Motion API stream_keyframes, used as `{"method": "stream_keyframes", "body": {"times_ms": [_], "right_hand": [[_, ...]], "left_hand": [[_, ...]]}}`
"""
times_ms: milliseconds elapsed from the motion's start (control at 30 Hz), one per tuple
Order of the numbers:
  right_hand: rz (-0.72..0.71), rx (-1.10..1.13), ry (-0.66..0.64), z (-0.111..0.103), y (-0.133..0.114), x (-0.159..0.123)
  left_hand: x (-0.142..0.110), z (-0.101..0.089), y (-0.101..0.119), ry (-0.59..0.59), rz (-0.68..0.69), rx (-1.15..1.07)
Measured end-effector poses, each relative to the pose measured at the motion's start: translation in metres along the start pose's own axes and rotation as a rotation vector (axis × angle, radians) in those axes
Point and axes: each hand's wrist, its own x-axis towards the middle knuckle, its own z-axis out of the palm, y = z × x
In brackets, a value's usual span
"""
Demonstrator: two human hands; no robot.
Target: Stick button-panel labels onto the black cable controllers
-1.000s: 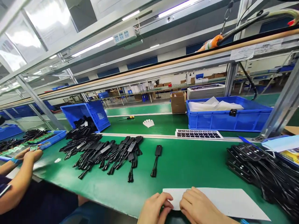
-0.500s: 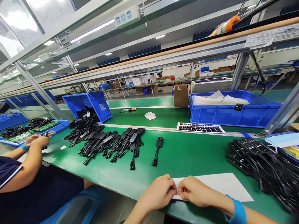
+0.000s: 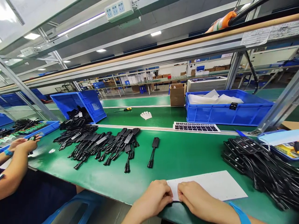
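Note:
My left hand (image 3: 156,195) and my right hand (image 3: 195,196) meet at the near left corner of a white sheet (image 3: 210,185) lying on the green table (image 3: 187,155). Both have their fingers curled and pinched together over something small and dark at the table's edge; I cannot make it out. A blue band sits on my right wrist. One black controller with a short cable (image 3: 153,151) lies alone ahead of my hands. A spread of the same black cabled controllers (image 3: 100,144) lies to the left.
A stack of black controllers with cables (image 3: 259,165) fills the right. A sheet of black labels (image 3: 196,127), white gloves (image 3: 146,115), a screwdriver, a cardboard box and two blue bins (image 3: 229,113) stand beyond. A co-worker's hands (image 3: 22,144) work at the left.
The view has shifted slightly; my hands stay pinched together at the sheet's corner. The co-worker's hands have moved a little at the left.

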Motion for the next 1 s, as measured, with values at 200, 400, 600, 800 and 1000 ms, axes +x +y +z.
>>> {"method": "stream_keyframes", "body": {"times_ms": [200, 400, 600, 800, 1000], "right_hand": [[0.028, 0.134, -0.079, -0.012, 0.005, 0.002], [0.078, 0.023, -0.051, -0.015, 0.010, 0.000], [-0.060, 0.096, -0.050, -0.014, 0.013, -0.005], [-0.015, 0.026, 0.060, -0.001, 0.011, -0.004], [0.027, 0.267, -0.008, -0.004, 0.014, 0.003]], "left_hand": [[0.005, 0.003, 0.005, -0.007, -0.113, 0.097], [0.007, 0.003, 0.007, 0.008, -0.150, 0.153], [0.003, 0.000, 0.004, -0.042, -0.138, 0.136], [0.007, 0.002, 0.009, -0.005, -0.124, 0.216], [0.020, 0.001, 0.009, -0.047, -0.005, 0.302]]}}
